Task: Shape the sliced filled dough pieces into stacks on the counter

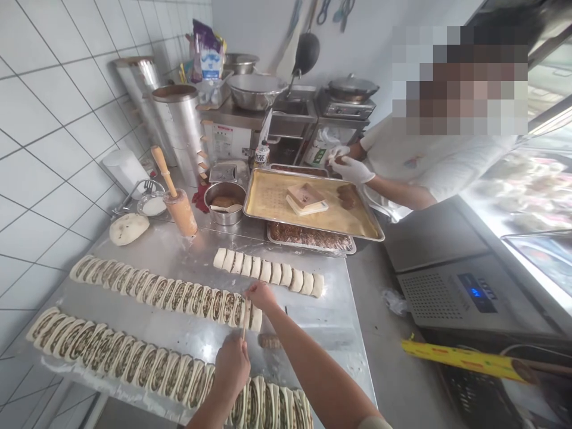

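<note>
My left hand is closed round the near end of a thin wooden stick. At its far end, the fingers of my right hand are pinched on it. The stick lies across the right end of the middle row of filled dough slices, which show a dark green-brown filling. Beneath my left forearm runs a longer row of filled slices. Beyond my right hand sits a short row of pale cut dough pieces. A knife with a wooden handle lies partly under my right forearm.
A rolling pin stands upright near a dough lump. Behind the dough are a metal pot and a lined tray with a box on it. A gloved co-worker handles something brown. An oven-like appliance stands right.
</note>
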`<state>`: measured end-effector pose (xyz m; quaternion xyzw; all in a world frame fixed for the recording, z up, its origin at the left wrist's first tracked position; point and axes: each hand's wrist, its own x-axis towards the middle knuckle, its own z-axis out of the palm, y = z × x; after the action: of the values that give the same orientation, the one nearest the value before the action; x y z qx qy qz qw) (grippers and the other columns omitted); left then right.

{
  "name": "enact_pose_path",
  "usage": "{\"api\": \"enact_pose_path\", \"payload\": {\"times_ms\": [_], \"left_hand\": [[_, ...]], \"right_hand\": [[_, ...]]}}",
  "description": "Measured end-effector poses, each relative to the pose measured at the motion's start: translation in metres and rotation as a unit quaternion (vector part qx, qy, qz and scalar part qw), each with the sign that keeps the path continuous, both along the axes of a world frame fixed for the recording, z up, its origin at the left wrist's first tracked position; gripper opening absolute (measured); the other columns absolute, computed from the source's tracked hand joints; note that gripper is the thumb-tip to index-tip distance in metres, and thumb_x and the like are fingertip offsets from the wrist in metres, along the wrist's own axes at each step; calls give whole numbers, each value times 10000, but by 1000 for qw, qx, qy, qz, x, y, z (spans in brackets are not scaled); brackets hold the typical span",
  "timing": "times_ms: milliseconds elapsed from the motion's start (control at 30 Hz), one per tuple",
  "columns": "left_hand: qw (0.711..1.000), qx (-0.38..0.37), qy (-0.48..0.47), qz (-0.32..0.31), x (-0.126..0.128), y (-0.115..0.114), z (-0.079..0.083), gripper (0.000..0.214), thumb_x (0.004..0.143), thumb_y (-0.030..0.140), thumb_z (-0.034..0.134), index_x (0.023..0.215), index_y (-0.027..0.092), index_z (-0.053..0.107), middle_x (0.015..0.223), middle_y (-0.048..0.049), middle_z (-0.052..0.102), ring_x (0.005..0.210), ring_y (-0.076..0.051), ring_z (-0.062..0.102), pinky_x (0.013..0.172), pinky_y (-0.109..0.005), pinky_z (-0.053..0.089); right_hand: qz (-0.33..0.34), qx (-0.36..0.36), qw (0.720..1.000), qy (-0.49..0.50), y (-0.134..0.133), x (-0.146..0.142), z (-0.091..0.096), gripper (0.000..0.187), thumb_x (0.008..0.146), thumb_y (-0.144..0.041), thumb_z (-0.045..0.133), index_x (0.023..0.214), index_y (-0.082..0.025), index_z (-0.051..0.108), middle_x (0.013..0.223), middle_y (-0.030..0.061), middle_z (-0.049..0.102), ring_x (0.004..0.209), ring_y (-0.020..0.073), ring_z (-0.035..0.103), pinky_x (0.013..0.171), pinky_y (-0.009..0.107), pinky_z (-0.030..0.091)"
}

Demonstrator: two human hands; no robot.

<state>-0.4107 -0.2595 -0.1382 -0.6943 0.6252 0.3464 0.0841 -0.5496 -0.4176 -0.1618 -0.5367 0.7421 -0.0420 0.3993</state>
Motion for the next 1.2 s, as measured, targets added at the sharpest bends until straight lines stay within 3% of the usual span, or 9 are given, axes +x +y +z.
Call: {"api": "enact_pose_path", "payload": {"times_ms": [133,233,467,633,767,967,1067,1200], "left_hand": [[1000,7,-4,4,-5,-4,-14,377,1075,260,353,1159,186,713,1108,-116,772,980,-197,724,838,-283,476],[1000,1,-6,2,-7,-6,-14,356,1066,228,379,1232,179,690,1151,-121,764,1036,-192,716,867,-265,472],[1000,-10,-16,-3,-7,2,11,316,1067,308,408,1118,175,690,1060,-102,763,960,-213,727,794,-285,468],[1000,-9,7,-28,-26,8,18,383,1080,353,336,1102,201,687,1038,-96,764,895,-212,724,761,-304,459],[1000,2,2,-31,-35,9,7,382,1073,309,346,1081,178,705,1041,-113,773,901,-226,732,775,-323,472],[999,7,-13,-37,-39,6,-17,354,1068,267,365,1126,171,701,1110,-132,762,1022,-236,727,852,-321,475],[999,13,-24,-37,-42,3,-14,324,1063,262,402,1150,167,699,1118,-142,761,1035,-240,728,855,-314,474],[999,5,-21,-36,-41,5,3,256,1038,288,505,1157,180,704,1123,-126,763,1074,-248,723,868,-299,474]], "right_hand": [[13,6,999,34,0,7,-13,265,865,-410,770,993,-185,713,965,62,755,955,230,685,843,378,515],[23,14,999,36,-1,8,-10,309,930,-443,709,1082,-175,686,1041,59,725,986,218,674,915,438,547],[64,46,996,-41,-9,-24,16,263,964,-410,694,982,-148,697,955,14,714,822,157,679,737,320,593],[56,37,997,-26,0,-55,20,250,959,-394,701,901,-151,690,879,-3,706,796,150,672,741,318,587],[46,34,998,-5,5,-51,8,265,929,-409,736,880,-153,694,872,-2,716,817,161,684,781,346,588],[16,19,999,41,10,-37,-17,281,916,-417,738,1058,-178,701,1079,58,733,1051,231,679,990,484,542],[9,16,999,36,12,-37,-9,273,936,-421,714,1073,-185,695,1095,59,728,1055,225,674,996,479,539],[12,25,1000,-12,10,-47,20,247,939,-406,718,905,-162,700,913,13,730,845,169,686,813,363,582]]}}
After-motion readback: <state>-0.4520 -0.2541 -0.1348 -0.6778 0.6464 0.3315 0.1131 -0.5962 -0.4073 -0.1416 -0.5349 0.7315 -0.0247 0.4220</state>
